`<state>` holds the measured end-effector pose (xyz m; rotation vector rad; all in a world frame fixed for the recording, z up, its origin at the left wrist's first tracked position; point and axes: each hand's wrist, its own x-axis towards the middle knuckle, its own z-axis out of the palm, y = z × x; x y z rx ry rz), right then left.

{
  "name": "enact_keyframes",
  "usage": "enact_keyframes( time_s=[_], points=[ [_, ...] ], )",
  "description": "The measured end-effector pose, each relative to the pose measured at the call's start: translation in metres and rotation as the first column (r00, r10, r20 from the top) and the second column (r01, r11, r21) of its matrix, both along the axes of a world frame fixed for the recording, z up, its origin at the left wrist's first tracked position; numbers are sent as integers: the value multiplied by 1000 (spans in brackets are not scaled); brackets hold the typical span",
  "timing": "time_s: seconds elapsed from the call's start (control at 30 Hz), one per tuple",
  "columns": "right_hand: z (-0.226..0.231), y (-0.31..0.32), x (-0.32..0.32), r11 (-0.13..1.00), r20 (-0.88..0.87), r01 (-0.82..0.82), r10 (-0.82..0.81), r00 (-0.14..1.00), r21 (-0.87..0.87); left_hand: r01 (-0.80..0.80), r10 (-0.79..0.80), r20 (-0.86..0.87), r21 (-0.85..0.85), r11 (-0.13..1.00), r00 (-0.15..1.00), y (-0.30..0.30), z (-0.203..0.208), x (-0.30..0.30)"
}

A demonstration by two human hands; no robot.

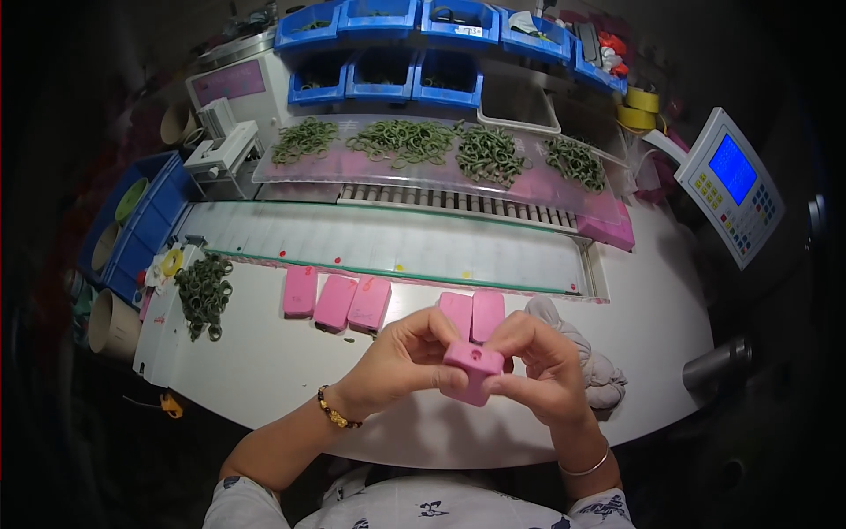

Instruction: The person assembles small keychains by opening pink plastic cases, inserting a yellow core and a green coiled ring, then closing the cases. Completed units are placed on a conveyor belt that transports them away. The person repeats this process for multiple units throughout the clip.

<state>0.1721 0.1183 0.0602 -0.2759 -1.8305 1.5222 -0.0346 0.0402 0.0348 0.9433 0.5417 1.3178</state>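
Above the front of the white table (pixel 291 388), both my hands hold a small pink rubber mould (pixel 470 388) with a round hole in its upturned end. My left hand (pixel 401 357) pinches its left side between thumb and fingers. On the right side, the thumb and fingers of my right hand (pixel 542 361) grip it the same way. Just behind my hands lie two more pink moulds (pixel 488 315), partly hidden by them. Farther left, three pink moulds (pixel 335 302) rest side by side on the table. A grey cloth (pixel 595 361) lies crumpled beside my right hand.
Green rings lie in a dark heap (pixel 204 295) at left and in several piles (pixel 405 141) on a raised clear shelf (pixel 370 176). Blue bins (pixel 379 75) stand behind. A control panel (pixel 731 185) is at right, a dark cylinder (pixel 718 366) at the table's right edge.
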Motion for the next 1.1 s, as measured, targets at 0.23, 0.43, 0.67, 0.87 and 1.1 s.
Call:
enact_keyframes(
  time_s=[0.23, 0.43, 0.67, 0.87, 1.1],
  points=[
    [-15, -8, -15, 987, 172, 150, -139, 975, -54, -323, 337, -205, 99, 941, 919, 1, -3, 6],
    [-10, 19, -22, 881, 190, 251, -188, 964, -400, -381, 748, -596, 645, 663, 292, 6, 6, 5],
    [-12, 29, -32, 845, 232, 268, -177, 957, -463, -380, 617, -713, 498, 780, 333, 45, -7, -17],
    [-18, 48, 17, 869, 161, 305, -262, 952, -391, -458, 596, -781, 605, 651, -185, 90, -52, -111],
    [14, 92, 107, 720, 242, 693, -668, 704, -29, -451, 579, -766, 638, 625, -281, 98, -62, -157]
  ],
)
